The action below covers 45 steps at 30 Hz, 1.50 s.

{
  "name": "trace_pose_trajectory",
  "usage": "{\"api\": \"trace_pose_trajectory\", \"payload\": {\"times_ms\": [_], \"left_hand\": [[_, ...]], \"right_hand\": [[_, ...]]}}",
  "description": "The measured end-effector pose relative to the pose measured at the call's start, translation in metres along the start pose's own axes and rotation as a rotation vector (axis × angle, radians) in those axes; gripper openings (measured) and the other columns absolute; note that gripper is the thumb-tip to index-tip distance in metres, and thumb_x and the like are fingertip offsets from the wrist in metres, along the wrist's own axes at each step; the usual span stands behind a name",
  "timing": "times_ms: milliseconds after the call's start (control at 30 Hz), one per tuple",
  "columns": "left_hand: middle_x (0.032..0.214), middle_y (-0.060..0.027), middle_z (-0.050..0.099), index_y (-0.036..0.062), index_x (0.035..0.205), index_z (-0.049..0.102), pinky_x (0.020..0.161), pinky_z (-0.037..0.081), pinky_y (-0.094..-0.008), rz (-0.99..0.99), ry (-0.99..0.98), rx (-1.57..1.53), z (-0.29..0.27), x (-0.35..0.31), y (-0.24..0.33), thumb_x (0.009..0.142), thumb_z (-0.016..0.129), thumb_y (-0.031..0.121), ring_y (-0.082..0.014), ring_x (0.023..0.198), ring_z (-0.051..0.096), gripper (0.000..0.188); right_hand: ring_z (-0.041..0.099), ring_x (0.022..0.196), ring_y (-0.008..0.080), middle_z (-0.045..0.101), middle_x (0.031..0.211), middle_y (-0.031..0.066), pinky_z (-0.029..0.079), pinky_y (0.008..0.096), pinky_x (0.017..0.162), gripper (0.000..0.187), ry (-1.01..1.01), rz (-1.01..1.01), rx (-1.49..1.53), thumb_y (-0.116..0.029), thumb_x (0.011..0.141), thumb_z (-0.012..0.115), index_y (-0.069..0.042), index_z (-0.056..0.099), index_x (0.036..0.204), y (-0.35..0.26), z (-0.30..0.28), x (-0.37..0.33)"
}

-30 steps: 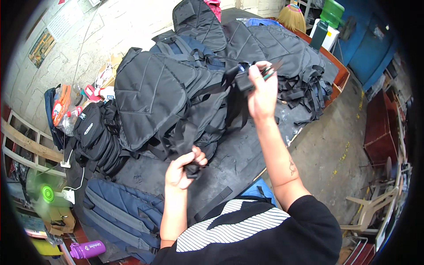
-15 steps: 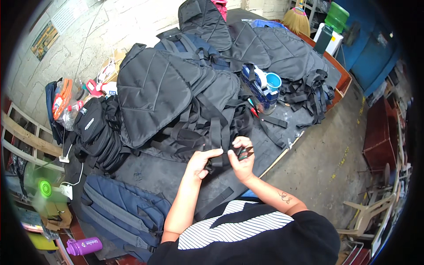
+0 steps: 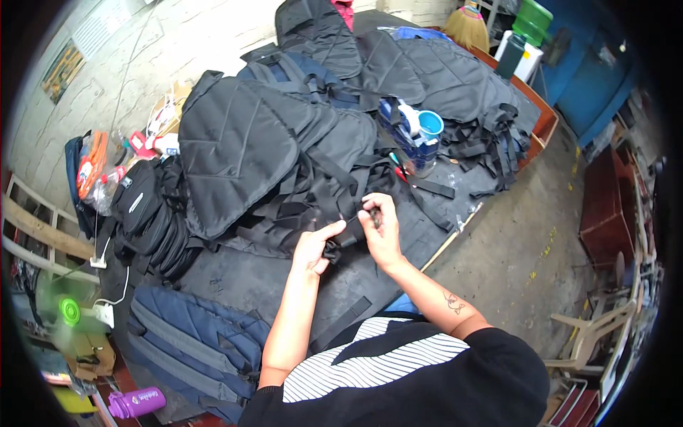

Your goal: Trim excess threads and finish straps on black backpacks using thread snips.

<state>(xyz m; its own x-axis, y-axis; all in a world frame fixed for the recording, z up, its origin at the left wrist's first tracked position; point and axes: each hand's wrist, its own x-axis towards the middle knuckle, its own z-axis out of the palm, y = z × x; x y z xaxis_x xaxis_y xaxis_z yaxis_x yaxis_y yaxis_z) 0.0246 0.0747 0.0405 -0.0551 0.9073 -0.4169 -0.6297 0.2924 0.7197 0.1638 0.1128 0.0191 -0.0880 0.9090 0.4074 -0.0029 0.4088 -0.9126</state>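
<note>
Above the near edge of the table, a black webbing strap (image 3: 348, 233) is stretched between my two hands. My left hand (image 3: 311, 249) is closed on it, thumb pressed along the top and dark folds showing under the fingers. At the other end of the strap, my right hand (image 3: 383, 233) is closed in a pinch, thumb and fingertips together. A small dark object sits in the right fingers, mostly hidden, so its kind is unclear. Just beyond lies a pile of black padded backpack panels (image 3: 238, 149) with many loose straps.
A navy backpack (image 3: 196, 349) lies at the near left, beside a purple bottle (image 3: 137, 403). Black bags (image 3: 146, 206) stand farther left. A blue cup (image 3: 430, 125) in a container stands right of the pile. More black panels (image 3: 455, 78) cover the far end. A chair (image 3: 594, 331) stands right.
My right hand has moved up and slightly left, its fingers tilting upward. The strap between my hands now slants up toward the right. The left hand has shifted slightly left; the whole view has shifted a little.
</note>
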Motion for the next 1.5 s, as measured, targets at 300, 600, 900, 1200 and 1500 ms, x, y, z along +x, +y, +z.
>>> {"api": "trace_pose_trajectory", "payload": {"times_ms": [300, 600, 900, 1200, 1500], "left_hand": [[0.083, -0.0027, 0.058, 0.0038, 0.090, 0.056, 0.068, 0.045, -0.0255, 0.364, -0.024, 0.005, 0.003, 0.031, -0.003, 0.073, 0.067, 0.001, -0.0124, 0.073, 0.055, 0.020], [0.090, -0.0105, 0.063, -0.0022, 0.095, 0.058, 0.071, 0.050, -0.0288, 0.228, -0.106, 0.009, 0.005, 0.012, 0.029, 0.074, 0.059, -0.003, -0.0182, 0.077, 0.061, 0.021], [0.099, -0.0109, 0.061, -0.0027, 0.101, 0.059, 0.077, 0.047, -0.0286, 0.227, -0.188, 0.151, -0.002, 0.019, 0.030, 0.075, 0.056, 0.000, -0.0171, 0.087, 0.059, 0.026], [0.085, -0.0035, 0.059, -0.0007, 0.098, 0.056, 0.068, 0.046, -0.0253, 0.318, -0.043, 0.332, -0.007, 0.019, 0.014, 0.073, 0.062, 0.001, -0.0122, 0.075, 0.055, 0.026], [0.073, -0.0010, 0.058, 0.0031, 0.090, 0.058, 0.059, 0.042, -0.0211, 0.368, -0.088, 0.351, 0.000, 0.025, 0.021, 0.079, 0.066, 0.024, -0.0083, 0.063, 0.052, 0.025]], "right_hand": [[0.034, 0.056, 0.0033, 0.045, 0.077, -0.0023, 0.031, 0.0190, 0.050, 0.035, -0.348, 0.431, 0.414, -0.035, 0.087, 0.049, -0.004, 0.048, 0.103, -0.039, -0.021, 0.001], [0.035, 0.050, 0.0045, 0.046, 0.067, -0.0016, 0.031, 0.0194, 0.045, 0.033, -0.547, 0.786, 0.426, -0.030, 0.090, 0.045, 0.001, 0.057, 0.093, -0.031, -0.031, 0.020], [0.033, 0.047, 0.0039, 0.044, 0.066, -0.0001, 0.026, 0.0177, 0.039, 0.033, -0.649, 0.868, 0.323, -0.027, 0.092, 0.040, 0.001, 0.056, 0.085, -0.035, -0.038, 0.028], [0.031, 0.045, 0.0038, 0.043, 0.066, -0.0005, 0.024, 0.0174, 0.038, 0.034, -0.608, 0.917, 0.333, -0.028, 0.093, 0.039, 0.001, 0.055, 0.084, -0.026, -0.032, 0.025], [0.030, 0.047, 0.0014, 0.039, 0.062, -0.0064, 0.025, 0.0168, 0.040, 0.028, -0.433, 0.701, 0.257, -0.027, 0.093, 0.039, -0.006, 0.056, 0.084, -0.019, -0.023, 0.024]]}}
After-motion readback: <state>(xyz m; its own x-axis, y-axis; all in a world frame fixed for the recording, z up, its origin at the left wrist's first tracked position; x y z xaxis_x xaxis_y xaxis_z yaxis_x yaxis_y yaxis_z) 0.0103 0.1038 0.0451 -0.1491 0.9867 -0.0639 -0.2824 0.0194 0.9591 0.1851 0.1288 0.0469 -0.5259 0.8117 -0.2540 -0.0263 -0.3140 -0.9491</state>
